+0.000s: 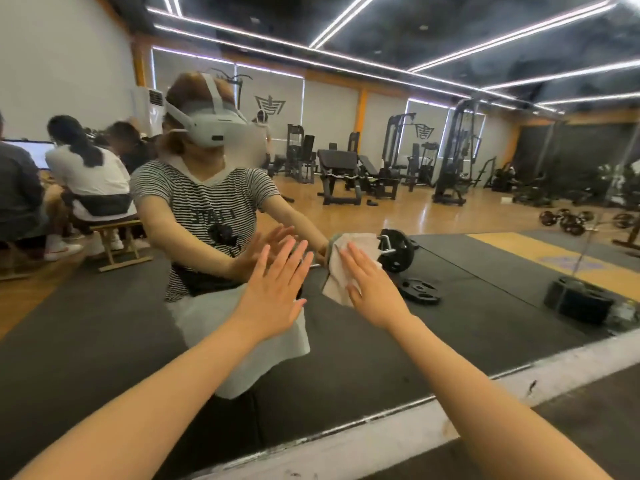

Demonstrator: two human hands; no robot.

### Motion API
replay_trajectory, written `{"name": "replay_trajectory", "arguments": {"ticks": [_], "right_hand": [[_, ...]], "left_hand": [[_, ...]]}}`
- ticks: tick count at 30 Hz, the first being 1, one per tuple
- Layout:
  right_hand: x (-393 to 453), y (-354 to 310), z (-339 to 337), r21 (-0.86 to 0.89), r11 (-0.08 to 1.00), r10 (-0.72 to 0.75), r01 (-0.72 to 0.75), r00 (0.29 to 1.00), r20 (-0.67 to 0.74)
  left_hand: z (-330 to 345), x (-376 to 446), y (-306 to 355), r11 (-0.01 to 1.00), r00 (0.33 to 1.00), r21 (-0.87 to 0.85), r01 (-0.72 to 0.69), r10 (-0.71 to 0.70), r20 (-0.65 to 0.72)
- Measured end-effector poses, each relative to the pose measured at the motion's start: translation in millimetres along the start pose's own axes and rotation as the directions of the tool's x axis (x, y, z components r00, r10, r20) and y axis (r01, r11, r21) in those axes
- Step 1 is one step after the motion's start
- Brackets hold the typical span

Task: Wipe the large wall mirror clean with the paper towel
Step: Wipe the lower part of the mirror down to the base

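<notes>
The right hand (372, 289) presses a crumpled, soft off-white paper towel (341, 268) flat-fingered against the large glossy wall mirror (485, 140). The left hand (273, 289) lies flat on the glass, fingers spread. The mirror's pale bottom edge (415, 420) runs below, with wide glass to the right.

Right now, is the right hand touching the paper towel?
Touching. The head view shows the right hand with straight fingers laid flat over the paper towel, pressing it against the mirror.
</notes>
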State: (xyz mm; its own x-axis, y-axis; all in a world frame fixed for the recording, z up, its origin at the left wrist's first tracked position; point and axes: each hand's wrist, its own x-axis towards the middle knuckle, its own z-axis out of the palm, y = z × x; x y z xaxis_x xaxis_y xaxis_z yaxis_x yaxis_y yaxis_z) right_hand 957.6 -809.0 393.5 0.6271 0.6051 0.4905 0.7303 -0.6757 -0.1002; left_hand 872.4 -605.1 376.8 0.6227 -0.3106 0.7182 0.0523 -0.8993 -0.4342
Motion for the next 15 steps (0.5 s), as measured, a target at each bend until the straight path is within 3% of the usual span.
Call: {"name": "replay_trajectory", "arguments": {"ticks": [8,15], "right_hand": [[-1.5,-24.1,-5.1,-0.095,0.988,0.129,-0.120,0.986,0.103],[2.4,-21.7,4.5,-0.089,0.986,0.140,-0.140,0.990,-0.001]], "left_hand": [[3.5,29.3,-10.2,0.986,0.985,0.057,-0.157,0.160,-0.064],[28.8,23.7,-27.2,0.988,0.987,0.048,-0.146,0.149,-0.060]]}}
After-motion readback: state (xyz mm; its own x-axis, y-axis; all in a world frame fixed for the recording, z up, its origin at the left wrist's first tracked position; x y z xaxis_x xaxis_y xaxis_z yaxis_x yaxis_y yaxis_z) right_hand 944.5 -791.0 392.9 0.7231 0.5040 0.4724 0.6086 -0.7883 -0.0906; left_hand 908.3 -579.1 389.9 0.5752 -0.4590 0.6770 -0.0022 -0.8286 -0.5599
